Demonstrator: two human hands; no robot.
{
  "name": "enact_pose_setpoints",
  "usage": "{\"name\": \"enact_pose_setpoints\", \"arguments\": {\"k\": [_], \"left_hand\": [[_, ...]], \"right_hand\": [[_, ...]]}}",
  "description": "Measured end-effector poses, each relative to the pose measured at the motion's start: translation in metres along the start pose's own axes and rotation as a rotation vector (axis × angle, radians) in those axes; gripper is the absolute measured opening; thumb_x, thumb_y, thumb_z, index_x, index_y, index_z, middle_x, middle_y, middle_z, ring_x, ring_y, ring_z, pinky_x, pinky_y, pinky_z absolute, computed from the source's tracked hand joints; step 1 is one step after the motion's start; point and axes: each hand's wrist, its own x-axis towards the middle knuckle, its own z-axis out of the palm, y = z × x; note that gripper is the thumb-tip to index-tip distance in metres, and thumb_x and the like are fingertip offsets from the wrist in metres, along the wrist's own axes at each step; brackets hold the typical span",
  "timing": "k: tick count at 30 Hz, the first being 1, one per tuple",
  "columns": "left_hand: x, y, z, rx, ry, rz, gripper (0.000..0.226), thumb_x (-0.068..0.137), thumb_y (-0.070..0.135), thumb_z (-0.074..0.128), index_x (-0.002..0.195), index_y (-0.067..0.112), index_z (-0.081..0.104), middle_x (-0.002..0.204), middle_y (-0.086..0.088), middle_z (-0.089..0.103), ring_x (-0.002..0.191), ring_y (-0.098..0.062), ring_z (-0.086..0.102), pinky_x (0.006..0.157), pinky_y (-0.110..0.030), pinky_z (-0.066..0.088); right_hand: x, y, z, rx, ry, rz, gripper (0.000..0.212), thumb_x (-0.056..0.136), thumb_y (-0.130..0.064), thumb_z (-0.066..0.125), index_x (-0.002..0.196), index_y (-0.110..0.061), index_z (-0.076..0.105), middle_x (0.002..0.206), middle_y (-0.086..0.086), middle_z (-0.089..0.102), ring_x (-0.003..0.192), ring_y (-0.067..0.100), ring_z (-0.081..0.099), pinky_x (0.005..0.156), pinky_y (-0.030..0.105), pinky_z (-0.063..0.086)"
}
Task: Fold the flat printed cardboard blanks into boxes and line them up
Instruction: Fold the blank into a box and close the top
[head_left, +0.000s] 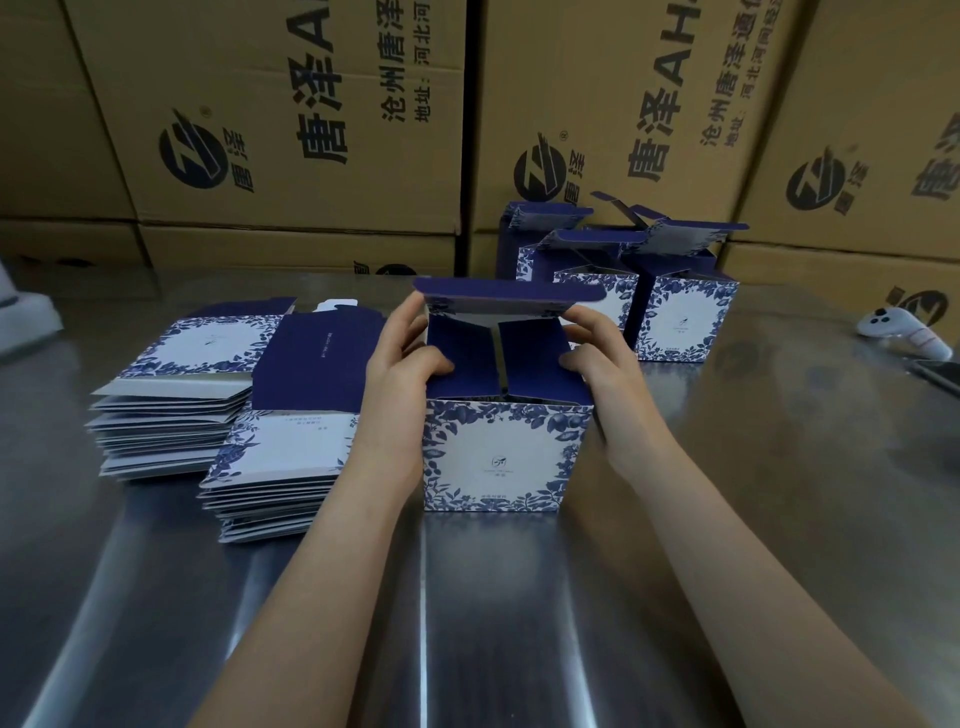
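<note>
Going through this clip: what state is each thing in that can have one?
Held box: upright, lid flap raised, two side flaps folded inward.
Left hand: grips box, thumb on left flap.
Right hand: grips box, thumb on right flap.
Flat blanks: unfolded, in two stacks.
Boxes behind: upright, lids open.

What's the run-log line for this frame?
box: upright on table, side flaps in, lid up | left hand: holds left flap | right hand: holds right flap | folded boxes: behind right | blanks: two stacks left
</note>
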Motion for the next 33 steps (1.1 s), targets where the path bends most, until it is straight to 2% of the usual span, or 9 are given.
{"name": "enact_pose_setpoints", "arguments": {"k": [3,9,15,17,21,24,28,31,33], "left_hand": [[0.0008,-0.0033,-0.0014,-0.009,0.006,0.008,0.05,0.08,0.006,0.05,0.106,0.044,0.068,0.114,0.007,0.067,0.106,-0.016,0.065,0.081,-0.03,0.053],[0.0039,-0.0067,-0.0028,-0.049,0.084,-0.031,0.037,0.096,0.014,0.045,0.101,0.038,0.072,0.107,0.001,0.072,0.1,-0.021,0.07,0.083,-0.039,0.055],[0.0026,-0.0052,-0.0024,-0.086,0.084,-0.076,0.027,0.094,0.035,0.049,0.096,0.04,0.075,0.125,-0.003,0.066,0.122,-0.027,0.059,0.107,-0.054,0.042],[0.0018,-0.0047,-0.0013,-0.087,0.085,-0.067,0.024,0.091,0.036,0.052,0.097,0.038,0.076,0.123,-0.002,0.067,0.121,-0.025,0.059,0.107,-0.052,0.043],[0.0018,-0.0061,-0.0029,-0.067,0.08,-0.058,0.025,0.088,0.027,0.057,0.106,0.033,0.073,0.114,-0.002,0.071,0.104,-0.019,0.068,0.087,-0.035,0.053],[0.0038,-0.0069,-0.004,-0.086,0.115,-0.081,0.03,0.092,0.013,0.054,0.106,0.032,0.073,0.114,0.001,0.071,0.104,-0.018,0.069,0.088,-0.032,0.054],[0.0042,-0.0063,-0.0041,-0.112,0.135,-0.095,0.031,0.091,0.009,0.058,0.103,0.034,0.072,0.115,0.004,0.071,0.102,-0.014,0.07,0.083,-0.028,0.056],[0.0034,-0.0063,-0.0049,-0.109,0.152,-0.06,0.027,0.091,0.009,0.061,0.107,0.028,0.073,0.124,-0.002,0.068,0.112,-0.017,0.066,0.098,-0.036,0.053],[0.0021,-0.0063,-0.0043,-0.08,0.158,-0.019,0.023,0.092,0.011,0.063,0.099,0.028,0.076,0.124,0.001,0.068,0.117,-0.014,0.062,0.104,-0.038,0.049]], "right_hand": [[-0.0004,0.0017,-0.0002,-0.034,-0.011,-0.029,0.037,0.094,0.001,0.041,0.121,-0.018,0.057,0.111,0.0,0.06,0.086,0.0,0.062,0.071,0.012,0.047],[-0.0003,0.005,0.0014,-0.03,-0.024,-0.046,0.027,0.102,-0.01,0.041,0.124,-0.02,0.055,0.107,-0.015,0.061,0.084,-0.01,0.064,0.069,0.003,0.043],[0.0056,0.0055,0.0037,0.002,-0.001,0.027,0.026,0.099,-0.01,0.042,0.105,-0.029,0.06,0.109,-0.004,0.062,0.082,0.003,0.064,0.067,0.016,0.05],[0.0072,0.0067,0.0041,0.034,0.011,0.068,0.025,0.1,-0.014,0.042,0.102,-0.031,0.06,0.103,-0.008,0.065,0.083,0.011,0.064,0.07,0.025,0.051],[0.0078,0.0073,0.0041,-0.008,0.015,0.065,0.026,0.101,-0.021,0.036,0.102,-0.032,0.06,0.09,-0.015,0.067,0.079,0.003,0.062,0.068,0.024,0.05],[0.0069,0.0085,0.0048,-0.003,0.018,0.051,0.024,0.102,-0.02,0.039,0.103,-0.031,0.06,0.089,-0.02,0.066,0.081,-0.001,0.062,0.073,0.024,0.049],[0.0026,0.0082,0.0055,0.023,0.003,0.01,0.023,0.1,-0.011,0.045,0.115,-0.02,0.06,0.109,-0.008,0.062,0.091,0.001,0.062,0.076,0.014,0.049],[0.0005,0.0086,0.005,0.008,0.019,-0.019,0.022,0.1,-0.012,0.048,0.114,-0.023,0.062,0.117,0.0,0.061,0.1,0.009,0.061,0.083,0.023,0.049],[-0.0015,0.0084,0.0058,0.007,0.036,-0.058,0.02,0.1,-0.012,0.05,0.109,-0.022,0.064,0.109,0.001,0.063,0.093,0.01,0.06,0.079,0.024,0.048]]}}
